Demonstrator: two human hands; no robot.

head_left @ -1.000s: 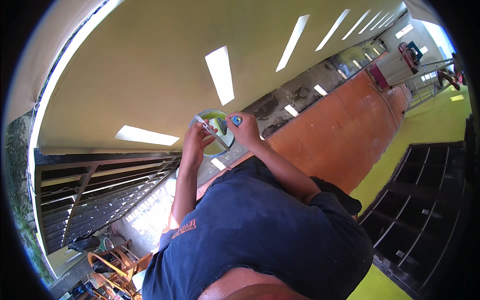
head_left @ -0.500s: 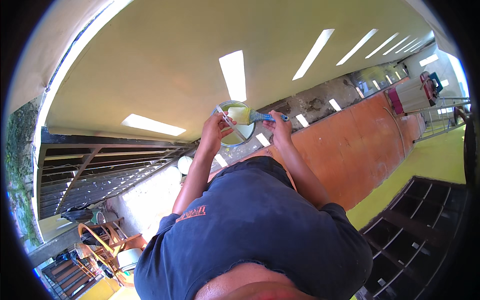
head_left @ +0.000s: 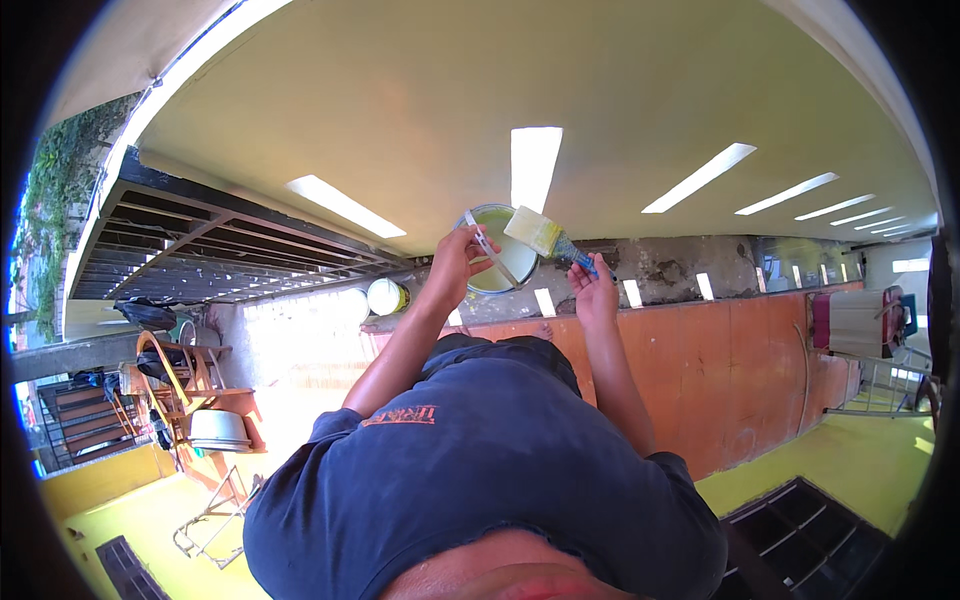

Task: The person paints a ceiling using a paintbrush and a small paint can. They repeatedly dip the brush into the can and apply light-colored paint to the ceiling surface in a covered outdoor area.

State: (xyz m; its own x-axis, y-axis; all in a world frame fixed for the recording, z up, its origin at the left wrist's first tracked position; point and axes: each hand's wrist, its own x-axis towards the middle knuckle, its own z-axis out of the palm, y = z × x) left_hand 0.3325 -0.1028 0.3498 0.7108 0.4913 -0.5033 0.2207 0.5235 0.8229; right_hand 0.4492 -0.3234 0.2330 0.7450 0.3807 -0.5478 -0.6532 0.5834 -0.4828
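My left hand [head_left: 461, 262] is closed around the pale strap-like handle [head_left: 492, 246] that crosses the mouth of a round paint bucket [head_left: 527, 275]. Pale greenish-yellow paint shows inside the bucket. In my right hand [head_left: 596, 290] is a wide paintbrush [head_left: 562, 250] with a blue handle, gripped near the handle's end. Its pale, paint-coated bristles point up and left, over the bucket's right rim. Whether they touch the rim, I cannot tell.
A yellowish wall [head_left: 400, 120] with bright light strips rises ahead. Another bucket [head_left: 388, 296] stands left on the floor. Orange flooring [head_left: 690, 370] runs right toward a ladder [head_left: 880, 388]. Wooden chairs [head_left: 180, 375] and a dark slatted structure [head_left: 240, 235] are at left.
The brush has shifted right and tilted, its bristles moving from over the paint to the bucket's right rim. The whole view has turned, and the second bucket shows more fully.
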